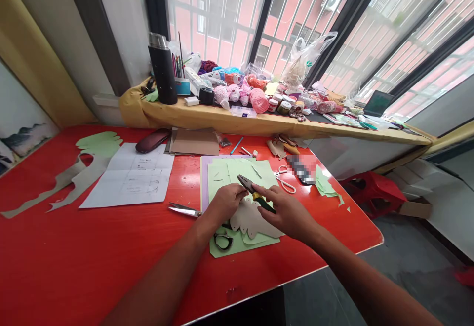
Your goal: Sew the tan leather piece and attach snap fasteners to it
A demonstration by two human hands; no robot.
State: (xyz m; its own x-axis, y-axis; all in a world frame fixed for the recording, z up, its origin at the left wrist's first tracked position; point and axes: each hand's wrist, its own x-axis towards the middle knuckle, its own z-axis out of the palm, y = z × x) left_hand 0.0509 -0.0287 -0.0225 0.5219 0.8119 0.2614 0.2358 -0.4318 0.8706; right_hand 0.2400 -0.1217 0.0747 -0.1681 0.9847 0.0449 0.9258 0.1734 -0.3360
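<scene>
Grey metal pliers with green-and-yellow handles (256, 196), centre of the frame, held in the curled right hand (287, 210).
The left hand (224, 202) bends beside them, its grip unclear; below, a pale grey scalloped cutout (252, 218) overlies light-green paper (239, 165).

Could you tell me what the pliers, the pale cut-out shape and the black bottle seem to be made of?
Pliers: head seemingly metal, grey with dull sheen; green and yellow grips, coloured like plastic or rubber.
Pale cut-out shape: matte, flat, thin; perhaps card or leather.
Black bottle: dark body, perhaps coated metal; shiny silvery top suggests steel.
</scene>
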